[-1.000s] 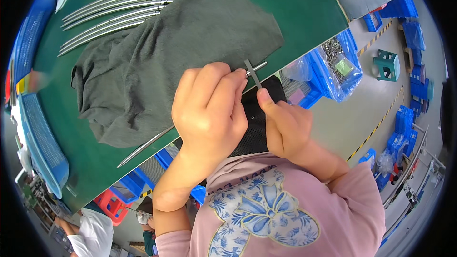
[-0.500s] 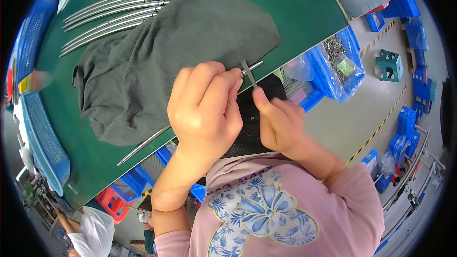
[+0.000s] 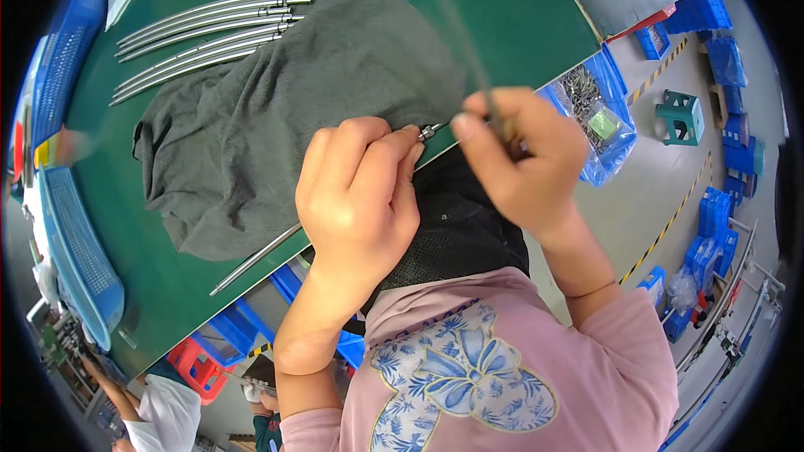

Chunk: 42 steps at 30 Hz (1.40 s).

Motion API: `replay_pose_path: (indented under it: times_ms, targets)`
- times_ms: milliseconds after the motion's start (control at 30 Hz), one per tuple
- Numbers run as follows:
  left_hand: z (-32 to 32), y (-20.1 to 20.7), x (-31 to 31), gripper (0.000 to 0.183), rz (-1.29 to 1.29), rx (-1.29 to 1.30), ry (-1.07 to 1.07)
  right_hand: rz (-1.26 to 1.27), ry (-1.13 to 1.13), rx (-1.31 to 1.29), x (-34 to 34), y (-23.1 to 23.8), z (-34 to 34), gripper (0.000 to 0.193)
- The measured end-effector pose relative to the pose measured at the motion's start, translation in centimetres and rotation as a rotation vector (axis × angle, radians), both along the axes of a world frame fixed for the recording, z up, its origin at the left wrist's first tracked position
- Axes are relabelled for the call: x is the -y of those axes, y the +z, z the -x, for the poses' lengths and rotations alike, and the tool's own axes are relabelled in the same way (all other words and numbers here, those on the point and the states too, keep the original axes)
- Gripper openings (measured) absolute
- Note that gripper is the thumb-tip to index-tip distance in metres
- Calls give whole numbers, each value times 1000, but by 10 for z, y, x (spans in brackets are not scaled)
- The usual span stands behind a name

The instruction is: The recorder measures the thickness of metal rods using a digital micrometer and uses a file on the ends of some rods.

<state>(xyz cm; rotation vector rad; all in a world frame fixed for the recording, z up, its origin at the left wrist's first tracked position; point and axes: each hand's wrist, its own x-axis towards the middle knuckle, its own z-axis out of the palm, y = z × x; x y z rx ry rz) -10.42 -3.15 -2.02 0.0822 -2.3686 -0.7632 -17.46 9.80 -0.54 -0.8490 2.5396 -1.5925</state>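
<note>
My left hand [image 3: 356,192] is closed around a slim silver metal rod [image 3: 255,259]. The rod runs along the near edge of the green table; its lower end shows left of my wrist and its collared tip [image 3: 430,130] pokes out past my fingertips. Just right of that tip, my right hand [image 3: 532,155] grips a thin, flat grey metal tool [image 3: 469,46]. Motion blurs the tool, so its exact kind is unclear. It points up and away over a crumpled dark grey cloth [image 3: 260,130]. Several similar rods [image 3: 209,21] lie side by side beyond the cloth.
The green tabletop [image 3: 502,8] ends just in front of my body. Right of it stands a blue bin with small metal parts [image 3: 584,92]. Blue trays [image 3: 81,251] line the left edge. A green stool [image 3: 679,117] stands on the floor; another person [image 3: 167,406] is at lower left.
My right hand has risen and moved right, swinging the flat tool off the rod's tip and upright. My left hand keeps its hold on the rod, nearly unmoved.
</note>
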Motion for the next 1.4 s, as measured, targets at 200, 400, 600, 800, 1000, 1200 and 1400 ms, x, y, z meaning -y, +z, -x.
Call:
replay_pose_path:
  times_ms: [200,400,600,800,1000,1200,1400]
  targets:
    - [0,-1,1,18,-8,-13,-9,-56,151,-240,-2,-31,-15,28]
    - [0,-2,-1,16,15,-22,10,-56,-5,-366,-11,-35,15,32]
    - [-3,2,-2,20,6,3,11,56,-48,-89,-12,-17,-5,27]
    - [-2,0,-1,23,-25,20,-4,22,22,141,-4,-11,1,12]
    - [-2,4,2,20,-35,32,-47,-59,141,133,-6,-9,11,8]
    - [-1,10,8,16,-84,108,-120,-17,160,42,-6,-15,13,11]
    - [-1,9,9,15,17,115,-106,-38,81,143,-15,0,-2,28]
